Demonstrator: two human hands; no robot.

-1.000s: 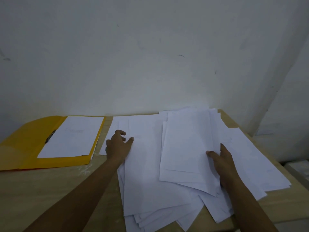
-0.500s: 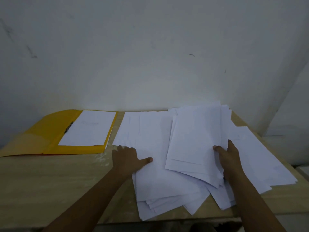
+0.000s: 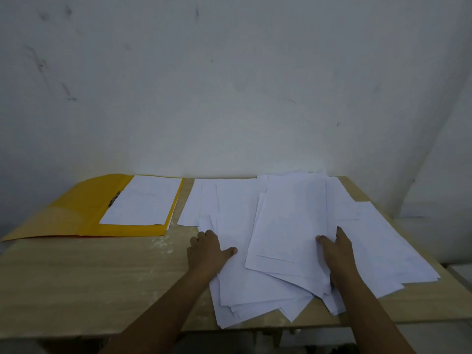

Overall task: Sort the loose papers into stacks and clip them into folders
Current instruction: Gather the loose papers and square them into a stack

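I see the loose white papers (image 3: 293, 238) fanned unevenly across the tabletop (image 3: 89, 282). My right hand (image 3: 335, 251) pinches the raised top sheaf at its right edge, thumb on top; my left hand (image 3: 207, 251), fingers curled, presses the sheets left of that grip. Far left lies the open yellow folder (image 3: 84, 213) with its clipped stack. Since a second ago, my left hand has slid nearer me.

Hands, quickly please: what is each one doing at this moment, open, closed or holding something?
Left hand: fingers curled at the left edge of the loose papers; a grip cannot be told.
Right hand: grips the top stack.
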